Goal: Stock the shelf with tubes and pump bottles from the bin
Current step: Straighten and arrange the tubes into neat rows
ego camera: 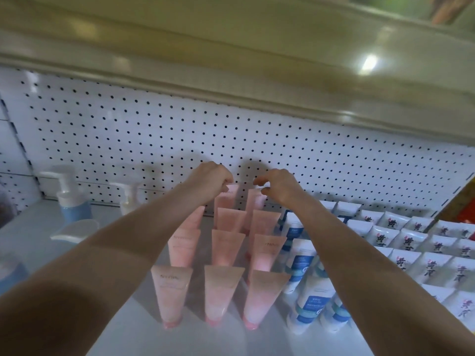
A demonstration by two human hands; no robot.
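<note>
Left forearm [102, 265] and right forearm [359, 253] fill my foreground, reaching away from me and converging over the stock toward the back of the shelf [123, 330]. Behind it stands a white pegboard [128, 129], with an upper shelf [231, 60] overhead. White packets [434, 268] with dark lettering crowd the shelf's right side. Just left of them stand blue tubes [303, 265], caps down. Pink tubes [227, 246] stand cap-down in three columns at the centre, directly beneath my arms. Two pump bottles [69, 199] stand well apart from the tubes at the back left, near the pegboard.

My left hand [213, 181] is curled, fingertips pinching the crimped top of the middle back tube [227, 199]. My right hand [276, 186] is likewise curled, thumb and fingers pinching the top of the right back tube [255, 201], though blur softens that contact. Both wrists bend downward, knuckles raised, the hands near each other but apart.
</note>
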